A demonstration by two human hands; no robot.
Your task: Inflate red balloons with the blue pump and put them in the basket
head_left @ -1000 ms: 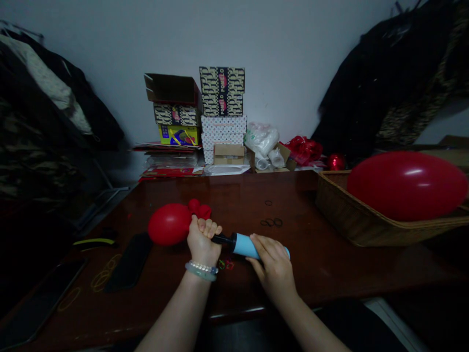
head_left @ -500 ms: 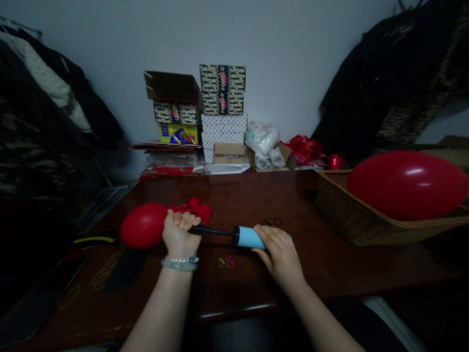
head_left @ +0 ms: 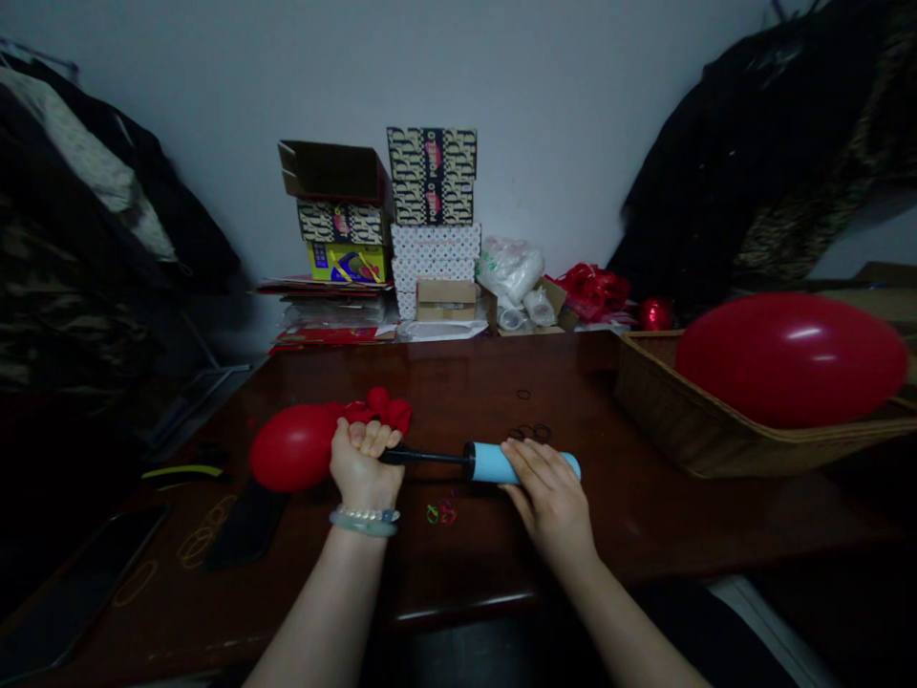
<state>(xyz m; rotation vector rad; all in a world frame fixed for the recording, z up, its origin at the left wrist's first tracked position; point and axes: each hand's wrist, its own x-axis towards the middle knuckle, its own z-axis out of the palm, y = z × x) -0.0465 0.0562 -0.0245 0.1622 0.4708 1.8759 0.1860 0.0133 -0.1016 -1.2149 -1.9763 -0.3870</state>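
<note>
A hand-held balloon pump lies level across the middle, with a blue barrel (head_left: 491, 463) and a thin black rod (head_left: 438, 457). My left hand (head_left: 367, 463), wearing a beaded bracelet and a bangle, is closed around the pump's black left end. A partly inflated red balloon (head_left: 293, 447) sticks out from the left side of that fist; its neck is hidden in the fingers. My right hand (head_left: 548, 487) wraps the blue barrel from above. Behind the left hand lie limp red balloons (head_left: 387, 411). Small coloured bands (head_left: 442, 513) lie below the pump.
At right, a wicker basket (head_left: 688, 444) holds a large red balloon (head_left: 792, 358). Black bands (head_left: 530, 433) and yellow rubber bands (head_left: 204, 540) lie on the brown table (head_left: 458, 373). Dark phones (head_left: 93, 573) are at left. Stacked boxes (head_left: 434, 258) stand at the back.
Both hands and the pump have shifted slightly to the right, the left hand a little more. The red balloon at the left fist has moved right with it.
</note>
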